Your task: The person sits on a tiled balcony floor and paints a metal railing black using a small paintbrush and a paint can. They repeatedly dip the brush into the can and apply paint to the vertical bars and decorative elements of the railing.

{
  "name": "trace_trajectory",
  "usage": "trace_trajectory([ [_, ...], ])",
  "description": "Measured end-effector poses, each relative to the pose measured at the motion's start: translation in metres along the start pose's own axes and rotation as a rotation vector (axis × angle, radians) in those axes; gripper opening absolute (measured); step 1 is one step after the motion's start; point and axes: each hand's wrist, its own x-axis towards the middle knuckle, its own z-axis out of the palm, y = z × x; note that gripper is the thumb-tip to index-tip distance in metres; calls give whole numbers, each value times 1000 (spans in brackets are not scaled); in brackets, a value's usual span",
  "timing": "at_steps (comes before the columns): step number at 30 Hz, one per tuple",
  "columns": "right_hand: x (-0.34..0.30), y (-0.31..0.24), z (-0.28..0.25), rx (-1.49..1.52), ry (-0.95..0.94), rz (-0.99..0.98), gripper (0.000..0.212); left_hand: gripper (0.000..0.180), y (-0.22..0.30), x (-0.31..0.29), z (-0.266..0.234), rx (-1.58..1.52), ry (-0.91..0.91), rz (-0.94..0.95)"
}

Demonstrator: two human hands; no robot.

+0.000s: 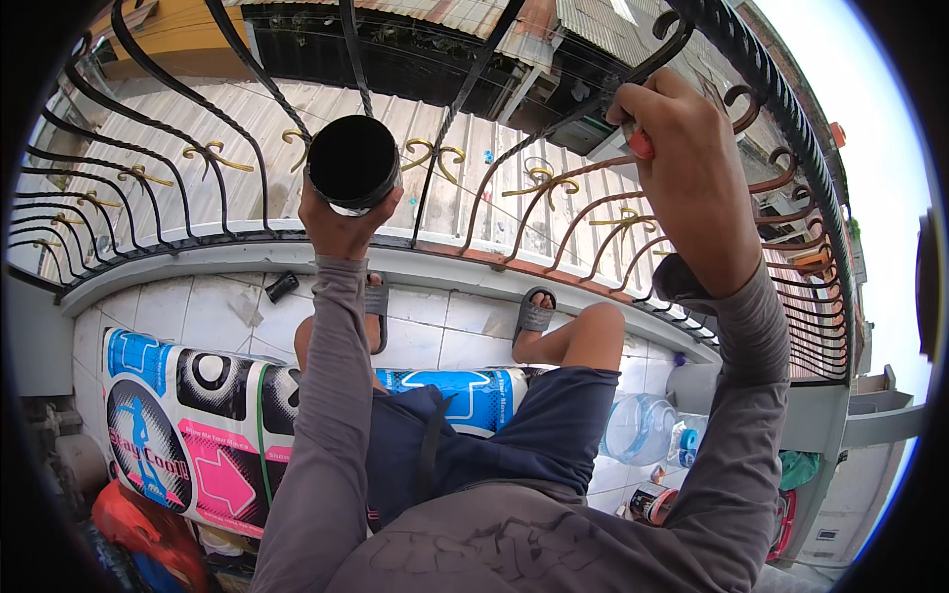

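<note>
My left hand (pixel 341 222) is raised in front of the balcony railing (pixel 247 148) and holds a round black can (pixel 353 161) with its dark open mouth facing me. My right hand (pixel 687 163) is up at the right, closed around a red-handled tool (pixel 641 143), likely a brush; its tip is hidden behind the fingers, close against the curved bars. The railing bars on the left look black, while those at the right (pixel 791 257) are reddish brown. I sit on the tiled balcony floor (pixel 435 336) with both knees bent and sandalled feet near the railing base.
A colourful printed mat (pixel 198 425) lies under me on the left. A clear plastic water jug (pixel 638 427) and a small tin (pixel 652 502) stand at my right. A small dark object (pixel 282 286) rests on the tiles by the ledge. Corrugated roofs lie beyond the railing.
</note>
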Motion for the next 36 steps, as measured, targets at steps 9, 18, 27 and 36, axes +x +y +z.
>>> trace_trajectory([
  [9, -45, 12, 52, 107, 622, 73, 16, 84, 2, 2, -11, -46, 21, -36],
  [18, -100, 30, 202, 277, 671, 267, 15, 86, 3, -2, -2, 22, -41, -64],
  [27, -128, -14, 386, 1353, 825, 1319, 26, 69, 5, -6, -4, -18, -23, -67],
  [36, -116, -28, 426, 1502, 1121, 1612, 21, 100, -19, -20, -8, -7, -211, -40],
])
